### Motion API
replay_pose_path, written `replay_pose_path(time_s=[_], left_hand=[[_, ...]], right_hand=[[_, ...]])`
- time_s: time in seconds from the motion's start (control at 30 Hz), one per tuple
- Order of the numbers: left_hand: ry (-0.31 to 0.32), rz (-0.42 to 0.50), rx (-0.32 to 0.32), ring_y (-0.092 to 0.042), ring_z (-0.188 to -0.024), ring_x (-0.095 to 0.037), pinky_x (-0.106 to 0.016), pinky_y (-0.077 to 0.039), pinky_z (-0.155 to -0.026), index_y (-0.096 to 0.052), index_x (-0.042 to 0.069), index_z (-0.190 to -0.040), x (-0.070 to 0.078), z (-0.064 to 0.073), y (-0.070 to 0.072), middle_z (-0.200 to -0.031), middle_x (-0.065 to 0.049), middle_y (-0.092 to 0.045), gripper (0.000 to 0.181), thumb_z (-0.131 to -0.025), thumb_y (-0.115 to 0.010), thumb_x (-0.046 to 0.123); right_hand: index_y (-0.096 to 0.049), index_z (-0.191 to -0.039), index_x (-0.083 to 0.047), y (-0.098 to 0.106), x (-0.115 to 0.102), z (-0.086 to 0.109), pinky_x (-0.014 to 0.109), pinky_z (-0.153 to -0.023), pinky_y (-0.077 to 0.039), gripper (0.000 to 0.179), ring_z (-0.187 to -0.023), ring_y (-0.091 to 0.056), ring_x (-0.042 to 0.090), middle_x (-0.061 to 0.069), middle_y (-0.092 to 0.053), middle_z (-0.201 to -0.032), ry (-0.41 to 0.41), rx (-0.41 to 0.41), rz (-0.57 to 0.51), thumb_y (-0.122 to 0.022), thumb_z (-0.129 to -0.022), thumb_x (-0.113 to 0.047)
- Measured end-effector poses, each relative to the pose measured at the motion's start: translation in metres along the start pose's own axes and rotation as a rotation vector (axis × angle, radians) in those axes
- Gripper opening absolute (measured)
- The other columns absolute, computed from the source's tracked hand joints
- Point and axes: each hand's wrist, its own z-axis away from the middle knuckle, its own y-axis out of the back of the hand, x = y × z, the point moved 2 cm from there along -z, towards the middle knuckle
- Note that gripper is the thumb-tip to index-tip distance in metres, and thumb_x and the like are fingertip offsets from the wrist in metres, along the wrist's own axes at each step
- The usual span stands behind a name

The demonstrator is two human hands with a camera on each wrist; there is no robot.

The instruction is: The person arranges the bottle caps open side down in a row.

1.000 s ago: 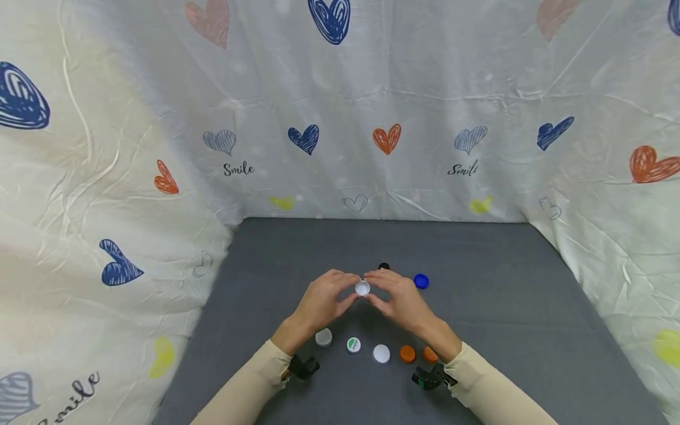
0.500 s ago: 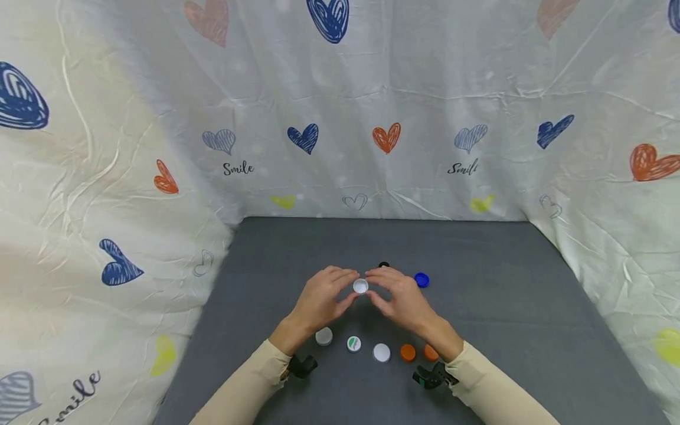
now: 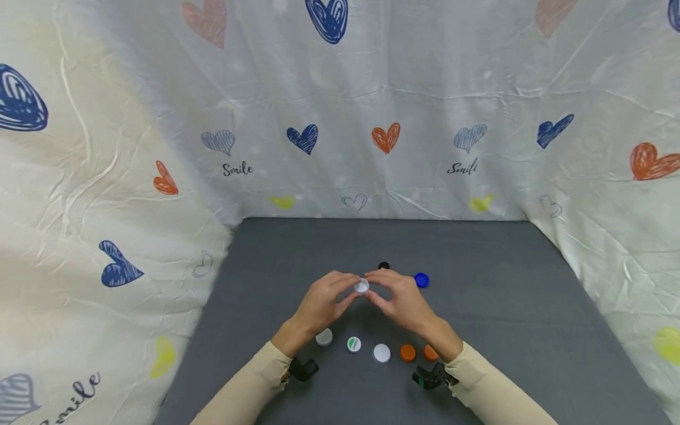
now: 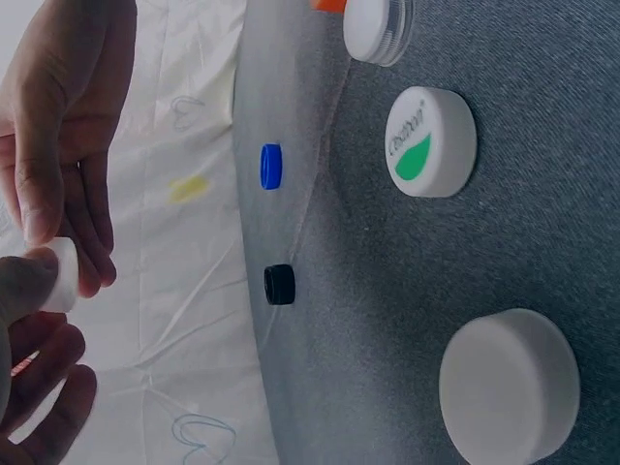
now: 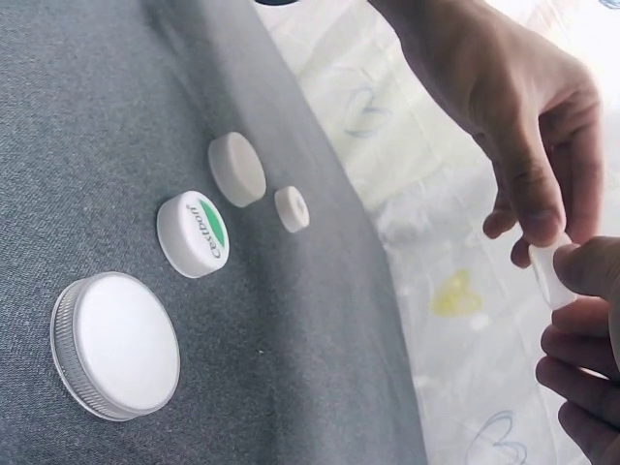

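- White cap (image 3: 362, 286), one: raised over the surface (image 3: 504, 283), around its middle; hollow side towards the wearer, presumably so its inside can be seen.
- Left hand (image 3: 321, 301): pinching the cap's rim between thumb and fingers.
- Right hand (image 3: 404, 301): pinching the opposite side; the paired hold seems meant to keep so small a piece steady.
- Row of lids, well back from the surface's far edge, apparently spaced so each stands separate: plain white lid (image 3: 324, 337), lettered lid (image 3: 353, 345), ridged white lid (image 3: 381, 353), orange cap (image 3: 407, 353), second orange cap (image 3: 431, 353), partly behind the right wrist.
- Small white cap (image 5: 292, 209): beyond the plain lid, towards the surface's left edge.
- Black cap (image 3: 383, 266) and blue cap (image 3: 421, 280): nearer the far edge.
- Writing: "cestbon" with a green leaf-like mark on the lettered lid; "Smile" on the heart-printed cloth (image 3: 340, 77).
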Motion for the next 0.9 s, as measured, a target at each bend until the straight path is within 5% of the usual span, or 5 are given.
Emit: replay_pose_path(time_s=[0.33, 0.53, 0.7, 0.9], left_hand=[[-0.102, 0.002, 0.026, -0.068, -0.105, -0.016, -0.028, -0.056, -0.089, -0.070, 0.005, -0.124, -0.003, 0.002, 0.004, -0.118, -0.005, -0.072, 0.048, -0.079, -0.086, 0.011], [-0.085, 0.012, 0.041, -0.069, -0.099, -0.013, -0.027, -0.057, -0.086, -0.072, 0.007, -0.120, -0.004, 0.003, 0.002, -0.113, -0.002, -0.074, 0.039, -0.082, -0.083, 0.012], [0.046, 0.100, 0.022, -0.068, -0.092, -0.009, -0.027, -0.058, -0.077, -0.074, 0.010, -0.114, -0.007, 0.003, -0.002, -0.105, 0.001, -0.075, 0.027, -0.089, -0.078, 0.017], [0.349, 0.406, -0.040, -0.070, -0.080, -0.009, -0.034, -0.060, -0.068, -0.077, 0.015, -0.109, -0.014, 0.002, -0.002, -0.099, 0.002, -0.076, 0.018, -0.095, -0.072, 0.026]], right_hand=[[-0.073, -0.118, -0.015, 0.003, -0.004, 0.002, 0.041, -0.093, -0.056, 0.026, -0.113, -0.067, 0.014, -0.003, -0.072, -0.119, -0.042, -0.017, -0.060, -0.070, -0.096, -0.029], [-0.073, -0.118, -0.017, 0.007, -0.005, 0.002, 0.041, -0.093, -0.056, 0.025, -0.114, -0.066, 0.014, -0.002, -0.072, -0.120, -0.057, -0.023, -0.076, -0.066, -0.098, -0.031], [-0.073, -0.119, -0.016, 0.012, -0.004, 0.001, 0.043, -0.094, -0.055, 0.029, -0.116, -0.066, 0.018, 0.001, -0.072, -0.121, -0.012, 0.012, -0.022, -0.073, -0.093, -0.029], [-0.072, -0.122, -0.012, 0.019, -0.003, 0.001, 0.046, -0.101, -0.051, 0.041, -0.120, -0.064, 0.024, 0.005, -0.071, -0.123, 0.079, 0.040, 0.028, -0.083, -0.084, -0.021]])
